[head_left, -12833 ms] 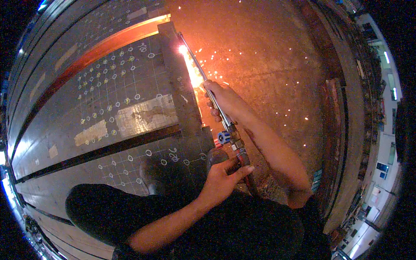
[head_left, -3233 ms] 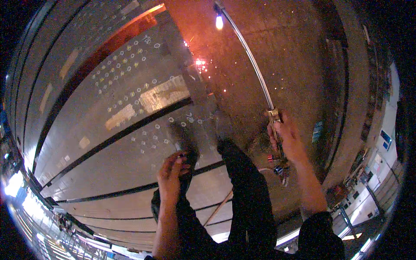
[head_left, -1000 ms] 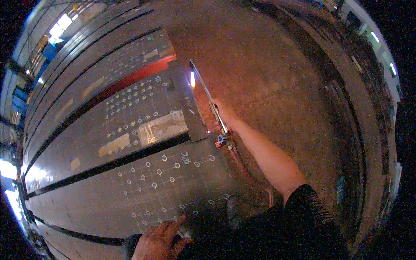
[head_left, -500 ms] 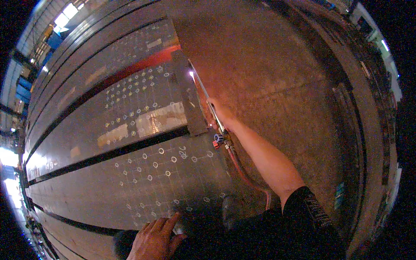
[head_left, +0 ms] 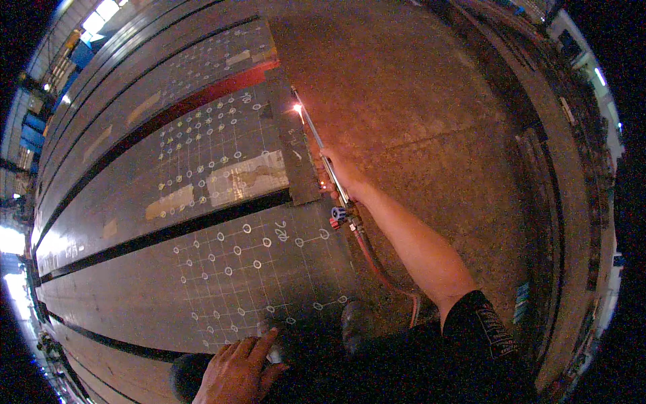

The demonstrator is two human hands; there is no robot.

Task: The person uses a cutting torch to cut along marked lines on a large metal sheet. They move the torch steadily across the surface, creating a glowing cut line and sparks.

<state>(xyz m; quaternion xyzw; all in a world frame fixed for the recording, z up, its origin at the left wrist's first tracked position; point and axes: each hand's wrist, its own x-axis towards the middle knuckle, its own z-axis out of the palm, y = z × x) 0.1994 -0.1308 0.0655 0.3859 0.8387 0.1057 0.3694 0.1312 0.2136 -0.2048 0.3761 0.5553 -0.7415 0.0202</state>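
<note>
A gas cutting torch (head_left: 313, 128) is gripped in my right hand (head_left: 343, 176), fingers wrapped round its long metal tubes. Blue and red valve knobs (head_left: 338, 217) sit just below the hand, and a reddish hose (head_left: 377, 268) trails from the torch's lower end. At the far end a bright flame (head_left: 298, 108) burns by the edge of a narrow dark steel strip (head_left: 291, 145), which lies across the ends of the steel beams. My left hand (head_left: 237, 369) lies over my dark-clothed knee, thumb apart from the fingers, with no held object visible.
Long steel beams (head_left: 121, 259) with dark gaps between them stretch left, marked with chalk circles and lines. Pale tape-like patches (head_left: 249, 178) lie on one. Rusty brown floor (head_left: 431, 135) spreads right. A dark boot (head_left: 356, 326) shows below; more steel lengths (head_left: 538, 202) line the right side.
The flame's glare has turned from violet-white to warmer orange, and small sparks show more clearly beside my right hand. The view has shifted slightly; both hands keep nearly the same pose.
</note>
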